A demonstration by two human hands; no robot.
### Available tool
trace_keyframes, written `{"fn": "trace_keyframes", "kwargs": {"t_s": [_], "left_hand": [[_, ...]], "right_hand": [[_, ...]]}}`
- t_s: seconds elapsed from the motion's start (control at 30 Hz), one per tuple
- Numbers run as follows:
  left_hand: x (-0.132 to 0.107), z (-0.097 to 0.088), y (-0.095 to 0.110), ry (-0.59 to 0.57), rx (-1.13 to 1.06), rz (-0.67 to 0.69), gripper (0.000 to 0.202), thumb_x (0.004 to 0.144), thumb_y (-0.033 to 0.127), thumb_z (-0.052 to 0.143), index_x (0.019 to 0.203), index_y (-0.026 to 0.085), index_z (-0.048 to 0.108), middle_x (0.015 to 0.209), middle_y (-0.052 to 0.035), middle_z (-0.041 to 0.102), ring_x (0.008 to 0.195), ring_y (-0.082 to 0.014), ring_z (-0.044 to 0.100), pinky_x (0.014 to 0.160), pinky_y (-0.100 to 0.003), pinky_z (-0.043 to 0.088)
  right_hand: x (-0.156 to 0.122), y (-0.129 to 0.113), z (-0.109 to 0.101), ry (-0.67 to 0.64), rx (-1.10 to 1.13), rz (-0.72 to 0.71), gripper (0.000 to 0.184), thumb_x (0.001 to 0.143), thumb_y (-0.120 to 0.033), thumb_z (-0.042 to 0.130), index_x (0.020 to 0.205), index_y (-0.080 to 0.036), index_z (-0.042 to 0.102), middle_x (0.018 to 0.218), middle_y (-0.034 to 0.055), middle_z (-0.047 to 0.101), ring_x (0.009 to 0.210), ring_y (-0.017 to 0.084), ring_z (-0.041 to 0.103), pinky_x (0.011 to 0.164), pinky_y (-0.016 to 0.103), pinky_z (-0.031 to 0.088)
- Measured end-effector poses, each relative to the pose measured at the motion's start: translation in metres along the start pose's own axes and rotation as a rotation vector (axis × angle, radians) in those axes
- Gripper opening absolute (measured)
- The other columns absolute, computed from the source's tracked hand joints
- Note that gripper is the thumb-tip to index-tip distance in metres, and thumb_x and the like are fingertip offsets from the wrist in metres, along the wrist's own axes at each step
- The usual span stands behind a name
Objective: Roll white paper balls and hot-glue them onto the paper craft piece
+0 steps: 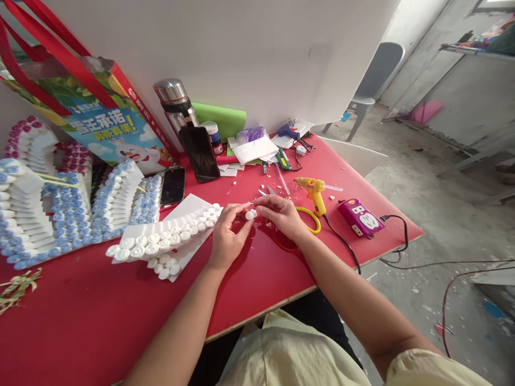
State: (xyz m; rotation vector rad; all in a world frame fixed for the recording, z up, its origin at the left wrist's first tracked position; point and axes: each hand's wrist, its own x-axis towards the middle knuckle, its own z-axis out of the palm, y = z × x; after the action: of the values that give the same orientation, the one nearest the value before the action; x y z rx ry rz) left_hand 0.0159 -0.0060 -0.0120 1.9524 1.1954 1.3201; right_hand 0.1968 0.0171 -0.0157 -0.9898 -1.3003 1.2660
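Between the fingertips of my left hand [230, 236] and my right hand [281, 215] is a small white rolled flower [250, 215], held just above the red table. Both hands are closed in a pinch on it. Left of my left hand lies a curved white piece [156, 238] edged with rows of similar white flowers, resting over a white board [191, 256]. Scissors [267, 191] lie just beyond my right hand, their handles partly hidden. A yellow glue gun [314, 192] with a clear glue stick stands to the right, near a yellow ring-shaped handle [311, 221].
A purple power socket [361, 217] with cords sits near the table's right edge. Blue-and-white flower-edged pieces [68, 209], a phone [173, 186], a propped dark phone [200, 153], a thermos [176, 102] and a printed bag [108, 115] stand left and behind. A green cutter [283, 159] lies among paper scraps.
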Motion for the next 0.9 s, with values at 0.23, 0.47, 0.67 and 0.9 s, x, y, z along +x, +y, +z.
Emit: {"fn": "trace_keyframes", "kwargs": {"t_s": [0.23,0.47,0.67,0.9], "left_hand": [[-0.002,0.0,0.001,-0.009,-0.038,-0.025,0.03,0.09,0.025,0.066,0.12,0.027,0.068,0.11,-0.0065,0.065,0.102,-0.0206,0.064,0.094,-0.034,0.052],[-0.001,-0.001,0.008,-0.004,0.0,-0.007,0.025,0.09,0.025,0.066,0.114,0.027,0.071,0.107,-0.0061,0.066,0.1,-0.0215,0.064,0.092,-0.034,0.051],[0.0,0.002,0.006,0.004,0.068,0.011,0.013,0.09,0.027,0.066,0.102,0.024,0.071,0.1,-0.0049,0.064,0.098,-0.0197,0.062,0.091,-0.031,0.048],[0.001,0.002,-0.003,0.003,0.029,-0.064,0.009,0.088,0.029,0.069,0.093,0.022,0.069,0.095,-0.0034,0.064,0.086,-0.0168,0.06,0.08,-0.028,0.048]], "right_hand": [[-0.001,-0.001,0.002,-0.104,0.064,0.081,0.033,0.073,-0.045,0.083,0.087,-0.017,0.071,0.083,0.0033,0.072,0.074,0.016,0.065,0.072,0.031,0.052],[0.0,-0.002,0.007,-0.115,0.132,0.06,0.034,0.073,-0.044,0.084,0.084,-0.018,0.065,0.076,-0.001,0.066,0.068,0.013,0.06,0.066,0.027,0.049],[0.005,0.002,-0.004,0.1,0.159,0.02,0.033,0.079,-0.046,0.078,0.074,-0.018,0.062,0.061,-0.0056,0.052,0.052,0.007,0.04,0.051,0.023,0.034],[0.006,0.007,-0.007,0.11,-0.003,-0.007,0.037,0.08,-0.053,0.072,0.08,-0.017,0.072,0.069,0.002,0.067,0.055,0.012,0.055,0.052,0.027,0.047]]}}
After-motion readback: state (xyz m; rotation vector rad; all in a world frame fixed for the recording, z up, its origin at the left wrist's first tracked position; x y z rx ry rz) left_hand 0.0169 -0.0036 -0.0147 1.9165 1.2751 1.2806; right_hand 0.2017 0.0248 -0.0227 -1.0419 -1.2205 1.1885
